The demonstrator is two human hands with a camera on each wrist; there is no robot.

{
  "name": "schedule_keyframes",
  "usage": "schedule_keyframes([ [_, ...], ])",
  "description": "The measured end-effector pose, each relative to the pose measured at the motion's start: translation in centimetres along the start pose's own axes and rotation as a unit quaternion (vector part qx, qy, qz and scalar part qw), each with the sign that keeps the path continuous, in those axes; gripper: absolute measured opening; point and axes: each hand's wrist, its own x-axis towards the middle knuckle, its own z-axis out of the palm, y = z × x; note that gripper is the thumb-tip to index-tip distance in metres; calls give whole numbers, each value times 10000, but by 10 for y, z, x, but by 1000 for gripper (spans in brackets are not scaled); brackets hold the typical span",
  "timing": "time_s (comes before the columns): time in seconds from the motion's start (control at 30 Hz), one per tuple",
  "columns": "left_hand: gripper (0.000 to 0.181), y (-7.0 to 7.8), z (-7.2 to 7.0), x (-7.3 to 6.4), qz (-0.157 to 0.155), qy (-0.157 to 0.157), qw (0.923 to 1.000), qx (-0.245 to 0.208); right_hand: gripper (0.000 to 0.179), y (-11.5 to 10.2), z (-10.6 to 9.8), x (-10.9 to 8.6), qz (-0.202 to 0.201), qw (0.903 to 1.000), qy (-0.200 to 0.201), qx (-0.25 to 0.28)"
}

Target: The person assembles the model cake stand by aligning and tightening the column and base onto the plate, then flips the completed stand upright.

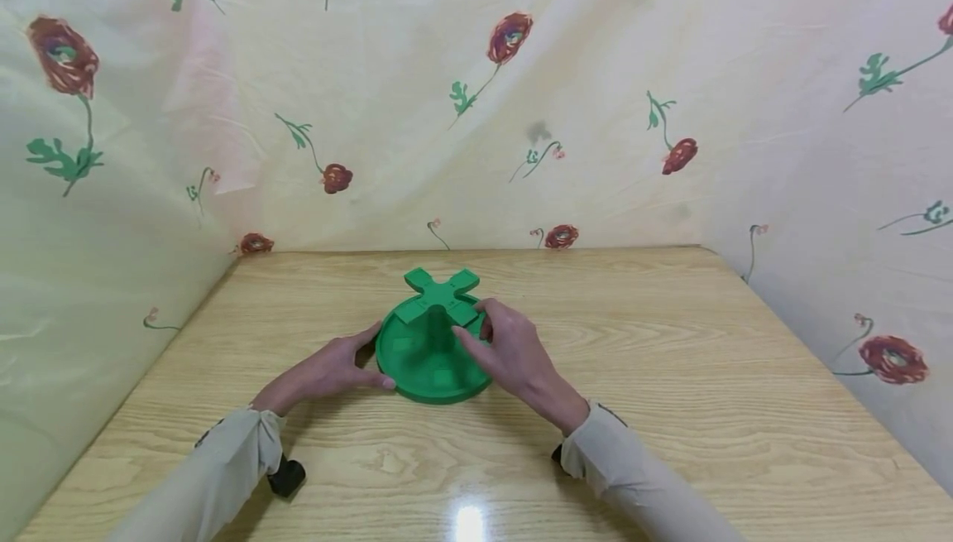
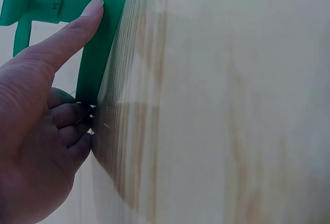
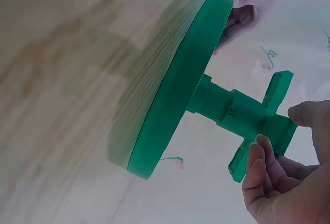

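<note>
A green round base [image 1: 439,398] with a raised rim lies on the wooden table. From its middle rises a stepped green post [image 3: 218,103], marked 35 in the right wrist view. On top of the post sits a green four-armed cross piece [image 1: 439,294]. My left hand [image 1: 337,370] holds the left side of the base; in the left wrist view the thumb lies on the rim, the other fingers curled by its edge. My right hand [image 1: 515,352] holds the cross piece's near right arm between thumb and curled fingers. That arm is partly hidden by the fingers.
The wooden table [image 1: 670,343] extends around the green parts. A flower-patterned cloth [image 1: 417,95] hangs behind it and along both sides. A black device [image 1: 286,476] sits under the left sleeve at the wrist.
</note>
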Motion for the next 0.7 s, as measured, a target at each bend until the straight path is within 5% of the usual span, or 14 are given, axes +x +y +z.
schedule_keyframes([
  [0.4, 109, 2, 0, 0, -67, -16, 10000, 46, 29, -12, 3, -4, -532, 9983, -220, 94],
  [0.7, 110, 3, -1, 0, -54, -14, 10000, -42, 30, -11, -1, -2, -227, 9993, 170, 257],
])
